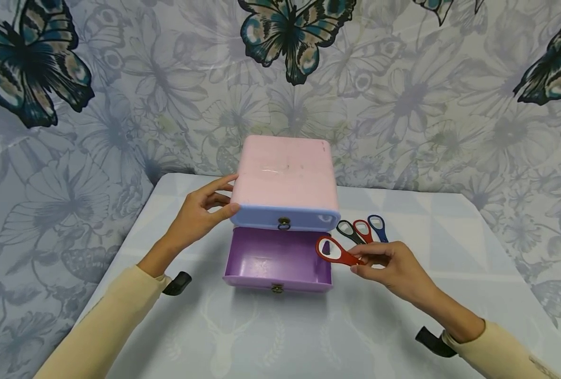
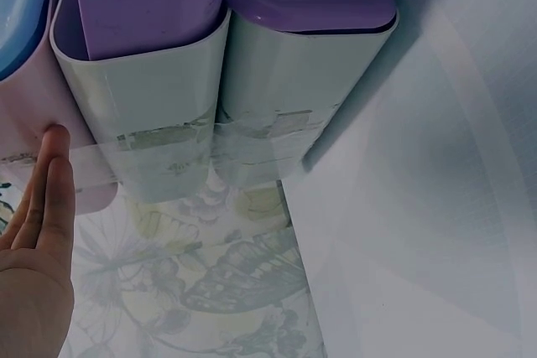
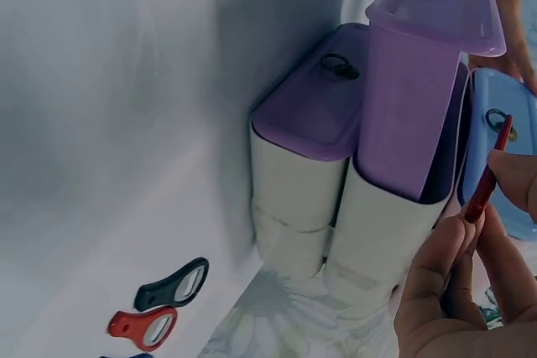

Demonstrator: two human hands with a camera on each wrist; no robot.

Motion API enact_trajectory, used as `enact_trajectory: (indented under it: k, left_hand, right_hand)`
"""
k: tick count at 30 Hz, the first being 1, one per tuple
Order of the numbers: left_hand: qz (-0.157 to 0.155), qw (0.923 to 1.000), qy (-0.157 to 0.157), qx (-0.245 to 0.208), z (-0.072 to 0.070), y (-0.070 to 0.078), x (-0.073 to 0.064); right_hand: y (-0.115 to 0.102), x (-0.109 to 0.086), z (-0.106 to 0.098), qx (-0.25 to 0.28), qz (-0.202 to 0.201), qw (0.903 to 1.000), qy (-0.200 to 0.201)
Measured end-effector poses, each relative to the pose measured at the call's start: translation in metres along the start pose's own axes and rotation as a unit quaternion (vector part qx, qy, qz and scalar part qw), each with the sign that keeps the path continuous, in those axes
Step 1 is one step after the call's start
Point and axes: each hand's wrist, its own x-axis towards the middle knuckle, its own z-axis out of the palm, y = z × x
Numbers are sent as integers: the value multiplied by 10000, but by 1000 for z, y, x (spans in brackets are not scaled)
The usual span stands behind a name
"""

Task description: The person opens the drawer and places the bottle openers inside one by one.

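A small drawer unit (image 1: 285, 168) has a pink top with a blue drawer front (image 1: 257, 217) and whitish lower cases. Its middle purple drawer (image 1: 252, 282) is pulled out; in the right wrist view the lower purple drawer (image 3: 310, 115) is closed. My left hand (image 1: 195, 216) rests on the unit's left side, fingers straight against the pink wall and thumb at the blue front's edge. My right hand (image 1: 399, 268) pinches what looks like a red bottle opener (image 1: 339, 255) by its handle. Its oval head is over the drawer's right edge. Edge-on, this opener (image 3: 487, 178) looks thin and flat.
Right of the unit lie similar flat pieces with oval heads: a dark green one (image 1: 350, 232), a red one (image 1: 363, 230) and a blue one (image 1: 378, 227). The white table (image 1: 451, 252) meets a butterfly-patterned wall covering (image 1: 427, 131) behind.
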Motion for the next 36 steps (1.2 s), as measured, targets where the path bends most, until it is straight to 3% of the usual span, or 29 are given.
enact_trajectory:
  k: [23, 36]
  left_hand:
    - [-20, 10000, 22, 14, -2, 1, 0]
    - [28, 10000, 5, -74, 0, 1, 0]
  right_hand:
    - [-34, 41, 44, -239, -1203, 9904, -633]
    - [-46, 59, 78, -202, -1335, 9851, -1069]
